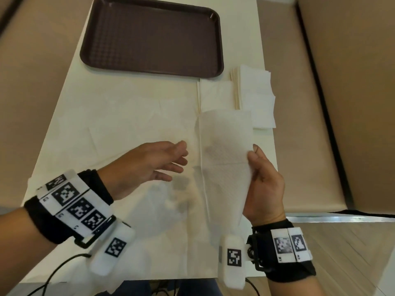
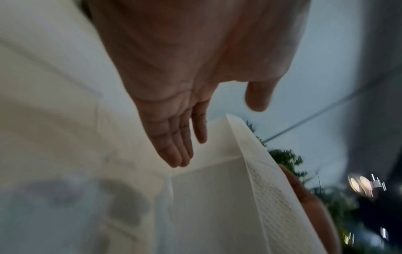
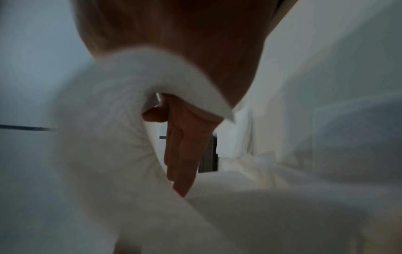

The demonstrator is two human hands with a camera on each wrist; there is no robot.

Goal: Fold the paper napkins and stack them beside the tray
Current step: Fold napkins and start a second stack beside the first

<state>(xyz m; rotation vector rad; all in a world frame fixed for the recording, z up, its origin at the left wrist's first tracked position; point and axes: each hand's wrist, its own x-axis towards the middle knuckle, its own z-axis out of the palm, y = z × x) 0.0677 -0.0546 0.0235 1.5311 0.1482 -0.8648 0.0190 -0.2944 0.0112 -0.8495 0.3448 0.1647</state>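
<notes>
The left hand (image 1: 147, 167) hovers above the tabletop (image 1: 128, 124), fingers straight and spread, holding nothing. Behind it lies the brown tray (image 1: 151, 35). Just right of this hand hangs a folded paper napkin (image 1: 224, 159), lifted off the tabletop and pinched along its right edge by the right hand (image 1: 265, 184). Folded napkins (image 1: 254, 97) are stacked beside the tray's near right corner.
</notes>
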